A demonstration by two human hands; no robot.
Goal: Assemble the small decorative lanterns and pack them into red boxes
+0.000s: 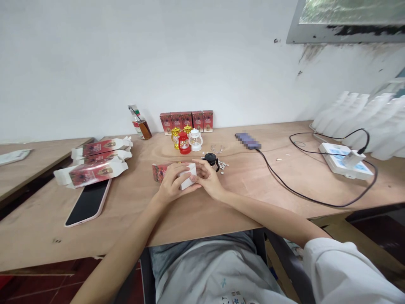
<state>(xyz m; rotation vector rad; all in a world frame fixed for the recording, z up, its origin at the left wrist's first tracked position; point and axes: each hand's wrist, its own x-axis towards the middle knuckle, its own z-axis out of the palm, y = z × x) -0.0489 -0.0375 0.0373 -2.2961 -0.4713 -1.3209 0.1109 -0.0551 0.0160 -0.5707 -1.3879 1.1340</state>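
Observation:
Near the front middle of the table, both my hands close round a small cardboard box with a white face (187, 180). My left hand (174, 182) wraps its left side. The fingers and thumb of my right hand (209, 179) press its right side. Red printed card (159, 172) sticks out to the left behind my left fingers; I cannot tell if it belongs to the same box. Just beyond my right fingers stands a black mini lantern (210, 158), beside several button cells (223, 165). Farther back are a red lantern (184, 143), a white lantern (196, 141) and gold lanterns (175, 138).
Several red boxes (186, 121) stand against the wall, near a bottle of brown liquid (144, 128). Unfolded boxes (96, 169) and a phone (88, 202) lie left. Rightward are a blurred purple device (248, 141), a black cable (284, 185), a power strip (344, 162) and stacked white plastic pieces (357, 120).

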